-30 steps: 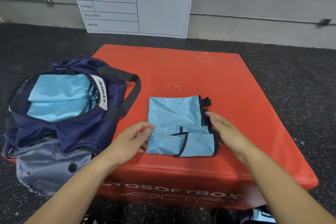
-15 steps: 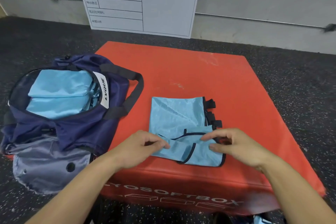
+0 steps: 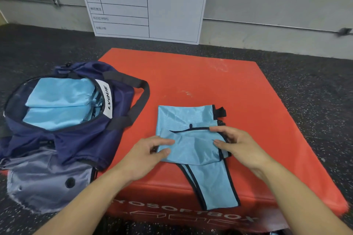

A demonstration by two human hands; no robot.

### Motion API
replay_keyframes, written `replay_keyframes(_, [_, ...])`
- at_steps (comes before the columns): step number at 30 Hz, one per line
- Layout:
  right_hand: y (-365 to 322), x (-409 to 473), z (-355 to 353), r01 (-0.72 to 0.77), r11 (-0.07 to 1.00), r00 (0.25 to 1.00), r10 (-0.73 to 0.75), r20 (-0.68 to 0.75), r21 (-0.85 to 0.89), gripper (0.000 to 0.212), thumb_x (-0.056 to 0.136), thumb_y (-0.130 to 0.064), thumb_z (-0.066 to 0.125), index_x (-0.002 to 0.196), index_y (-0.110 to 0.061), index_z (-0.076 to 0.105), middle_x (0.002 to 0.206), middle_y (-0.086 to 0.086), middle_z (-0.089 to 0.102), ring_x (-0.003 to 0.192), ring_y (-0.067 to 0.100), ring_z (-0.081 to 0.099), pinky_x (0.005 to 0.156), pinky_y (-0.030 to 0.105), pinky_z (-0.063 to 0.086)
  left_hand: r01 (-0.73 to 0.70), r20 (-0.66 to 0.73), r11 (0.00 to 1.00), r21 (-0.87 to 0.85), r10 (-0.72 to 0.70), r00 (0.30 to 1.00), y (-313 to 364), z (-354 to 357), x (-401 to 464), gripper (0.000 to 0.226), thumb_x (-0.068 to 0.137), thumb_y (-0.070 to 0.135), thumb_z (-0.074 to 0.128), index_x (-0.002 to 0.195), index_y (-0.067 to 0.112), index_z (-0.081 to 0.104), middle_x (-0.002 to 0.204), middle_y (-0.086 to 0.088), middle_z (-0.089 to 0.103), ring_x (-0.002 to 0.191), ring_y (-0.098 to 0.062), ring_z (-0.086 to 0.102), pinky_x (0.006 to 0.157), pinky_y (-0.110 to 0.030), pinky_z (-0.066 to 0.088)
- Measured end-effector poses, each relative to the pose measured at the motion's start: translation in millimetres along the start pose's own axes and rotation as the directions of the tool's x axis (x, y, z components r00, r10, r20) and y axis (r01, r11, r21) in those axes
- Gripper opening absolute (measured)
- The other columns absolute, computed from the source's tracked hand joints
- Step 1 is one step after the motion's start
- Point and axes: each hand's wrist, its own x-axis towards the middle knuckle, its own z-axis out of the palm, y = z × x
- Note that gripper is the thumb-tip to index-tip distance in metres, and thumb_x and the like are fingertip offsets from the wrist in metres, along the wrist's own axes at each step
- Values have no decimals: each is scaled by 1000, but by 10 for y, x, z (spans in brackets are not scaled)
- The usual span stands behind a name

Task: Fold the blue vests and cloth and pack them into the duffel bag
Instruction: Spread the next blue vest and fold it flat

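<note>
Head view: left hand (image 3: 150, 155) and right hand (image 3: 236, 146) now pinching vest (image 3: 188, 126) on red box (image 3: 191, 82), raised since a second ago; a strap flap hanging loose off the front edge. Fold undone, needs retucking. Bag (image 3: 76, 139) open alongside, holding folded blue pieces.

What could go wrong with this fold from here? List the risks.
1. A loose flap of the light blue mesh vest hangs over the red foam box edge; it may drag the fold open.
2. The left hand and right hand pinch only the top layer, so lower layers could slip.
</note>
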Motion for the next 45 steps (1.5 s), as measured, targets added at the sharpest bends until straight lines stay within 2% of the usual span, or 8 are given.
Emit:
replay_keyframes(4, [37,-101,-21,18,999,999,-17,30,-31,31,93,-4,72,114,-26,75,106,-3,77,92,5,68,80,19,54,-6,6,999,-49,6,1000,29,-5,-64,23,95,16,70,113,28,78,102,8,73,98,-23,66,90,-26,46])
replay_keyframes(9, [59,-304,-108,101,971,988,-72,140,-215,40,88,-21,81,121,-41,71,122,-9,70,114,10,64,109,39,47,19,-31,993,-117,-22,999,26,14,-154,24,94,16,71,113,29,77,87,14,71,74,-8,61,75,-15,45])
replay_keyframes(13, [164,-523,-182,166,823,936,42,350,-543,76,73,-52,87,134,-69,46,165,-14,21,153,3,15,128,38,15,30,-44,987,-161,-38,998,-35,42,-249,28,91,19,76,117,30,75,82,15,64,75,-1,53,75,-13,42])
replay_keyframes(20, [351,-745,-80,250,656,910,92,404,-712,101,73,-56,84,140,-79,13,160,-14,-32,148,8,-32,124,37,-10,40,-21,975,-221,-46,999,-21,20,-286,31,87,24,76,117,31,75,120,-4,73,106,-11,66,96,-15,45])
replay_keyframes(25, [467,-617,-70,399,716,914,-255,317,-573,40,86,-34,79,114,-60,68,164,-14,25,152,-6,11,125,24,15,50,-14,976,-213,-54,998,-24,10,-247,31,84,29,76,115,36,76,123,-15,68,96,-10,61,89,-14,45])
replay_keyframes(28, [366,-446,-48,422,774,904,-400,152,-472,13,89,-46,70,99,-40,76,115,-2,68,121,1,53,105,19,38,46,-13,973,-228,-50,999,-32,-16,-223,28,89,22,76,112,37,76,117,-13,72,94,-10,62,88,-15,45])
replay_keyframes(38, [242,48,190,109,920,959,-197,-203,-376,26,90,-46,73,74,-26,69,60,-14,58,54,1,48,55,26,37,62,-48,977,-206,-74,996,-5,-15,-180,24,94,10,70,112,24,76,65,16,55,67,1,49,72,-12,41])
replay_keyframes(45, [261,32,100,62,995,992,-69,-106,-72,30,86,-37,79,110,-42,61,102,0,76,100,21,71,97,50,54,69,-61,982,-174,-80,995,11,-34,-156,23,93,15,71,111,27,77,81,13,71,76,-1,61,82,-13,46])
